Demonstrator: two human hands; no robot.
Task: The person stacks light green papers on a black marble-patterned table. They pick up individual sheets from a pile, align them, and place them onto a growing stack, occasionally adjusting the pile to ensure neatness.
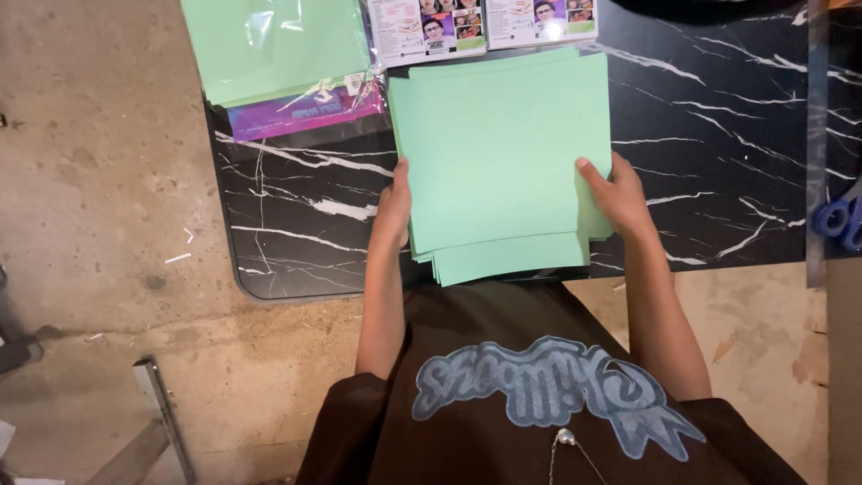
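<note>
- Fingers of the left hand (392,208) lie together along the left edge of the green paper stack (503,153), thumb on top, gripping it.
- Fingers of the right hand (618,196) are clamped on the right edge of the same stack, thumb pressed onto the top sheet, remaining fingers hidden under the paper.
- Green paper stack: lies flat on the black marble-pattern tabletop (718,135), at the near edge. Lower sheets are offset and project toward 6 o'clock, past the tabletop edge.
- Wrapped pack of green paper (278,54): at 10 o'clock from the stack, in clear plastic with a purple label strip, just beside the stack.
- 2 printed cards (480,22) with small photos: at 12 o'clock, touching the far edge of the stack.
- Blue-handled scissors (840,220): at 3 o'clock, well apart from the right hand, partly cut off by the frame edge.
- Concrete floor (99,180): at 9 o'clock from the tabletop.
</note>
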